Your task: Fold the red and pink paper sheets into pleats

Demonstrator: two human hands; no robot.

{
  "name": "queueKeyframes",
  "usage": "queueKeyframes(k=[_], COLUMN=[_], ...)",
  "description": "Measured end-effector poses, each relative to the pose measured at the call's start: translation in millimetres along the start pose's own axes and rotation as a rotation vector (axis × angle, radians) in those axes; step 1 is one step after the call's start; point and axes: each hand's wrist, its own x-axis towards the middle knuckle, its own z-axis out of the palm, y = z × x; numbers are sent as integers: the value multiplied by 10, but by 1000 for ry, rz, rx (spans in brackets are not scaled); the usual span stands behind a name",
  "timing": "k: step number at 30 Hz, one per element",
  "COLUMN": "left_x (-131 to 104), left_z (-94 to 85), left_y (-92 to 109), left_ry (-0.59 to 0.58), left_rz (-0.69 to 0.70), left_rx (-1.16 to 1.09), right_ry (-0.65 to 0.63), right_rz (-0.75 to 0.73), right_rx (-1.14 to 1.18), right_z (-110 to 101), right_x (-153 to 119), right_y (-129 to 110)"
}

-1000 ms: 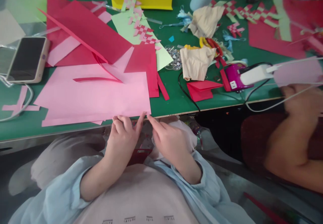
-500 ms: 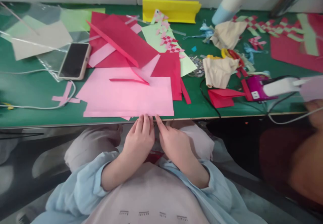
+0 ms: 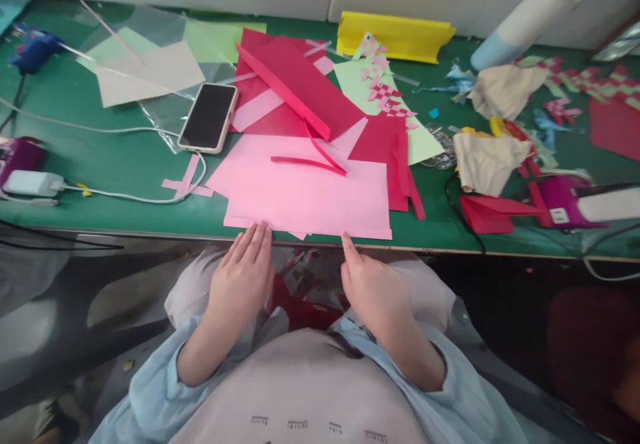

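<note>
A sheet of pink paper (image 3: pixel 310 197) lies at the table's front edge, with a narrow fold along its near side. My left hand (image 3: pixel 243 267) rests its outstretched fingertips on the left part of that fold. On the fold's right part presses the index finger of my right hand (image 3: pixel 375 287); its other fingers are curled and partly hidden. Neither hand holds anything that I can see. A thin folded red paper strip (image 3: pixel 300 161) lies across the pink sheet. Behind it are red paper sheets (image 3: pixel 295 84), one with a folded edge.
A phone (image 3: pixel 208 117) with a white cable lies left of the paper. A woven paper piece (image 3: pixel 385 91) rests on a light green sheet (image 3: pixel 423 144). Farther right are cloth pouches (image 3: pixel 490 161), a folded red paper (image 3: pixel 493 212) and a purple device (image 3: pixel 560 201). A yellow folded sheet (image 3: pixel 395 36) stands behind.
My hands have moved apart along the fold, the left one to the left and the right one to the right. The camera view has shifted left.
</note>
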Motion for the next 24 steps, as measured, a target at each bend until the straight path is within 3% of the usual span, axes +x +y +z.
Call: queueKeyframes(k=[5, 11, 15, 24], left_x=[-106, -116, -65, 131], left_z=[-8, -20, -30, 38], left_y=[-201, -250, -166, 216], left_ry=[-12, -6, -2, 59], left_rz=[-104, -163, -145, 75], left_rx=[-13, -28, -16, -25], right_ry=[14, 25, 30, 47], right_rz=[10, 22, 9, -30], right_rx=[-6, -15, -13, -19], right_z=[31, 35, 26, 39], right_x=[3, 14, 14, 4], right_y=[-25, -34, -39, -33])
